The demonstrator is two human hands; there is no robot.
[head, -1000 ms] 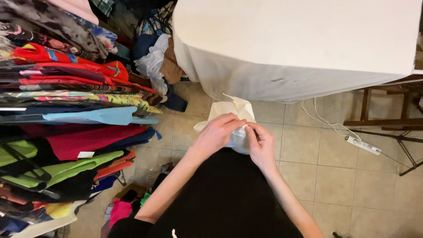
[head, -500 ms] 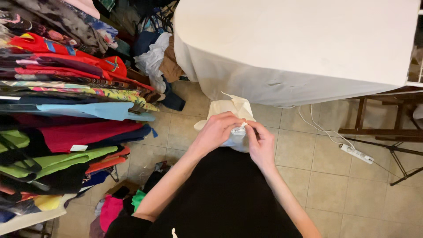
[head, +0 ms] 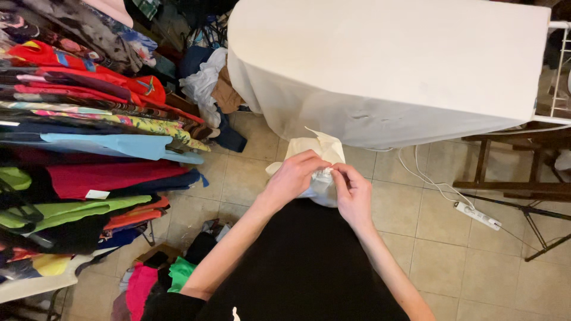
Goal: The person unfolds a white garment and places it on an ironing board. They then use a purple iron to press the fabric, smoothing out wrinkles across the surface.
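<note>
Both of my hands meet on a small cream-white cloth piece (head: 315,151) held in front of my black-clad body. My left hand (head: 294,177) grips its left side with the fingers curled over the top. My right hand (head: 353,191) pinches the cloth from the right, fingertips touching a bunched pale part (head: 323,183) between the two hands. The cloth's upper corner sticks up toward the edge of a large board draped in cream fabric (head: 380,65) just above my hands.
A rack of hanging clothes (head: 83,137) in many colours fills the left side. Crumpled garments (head: 208,89) lie on the tiled floor behind it, more (head: 160,279) at lower left. A white power strip (head: 477,215) with cable lies on the tiles, beside wooden frame legs (head: 511,184).
The view has shifted slightly, with the rack sliding left. My hands stay together on the cloth, fingers working a little closer on the bunched part.
</note>
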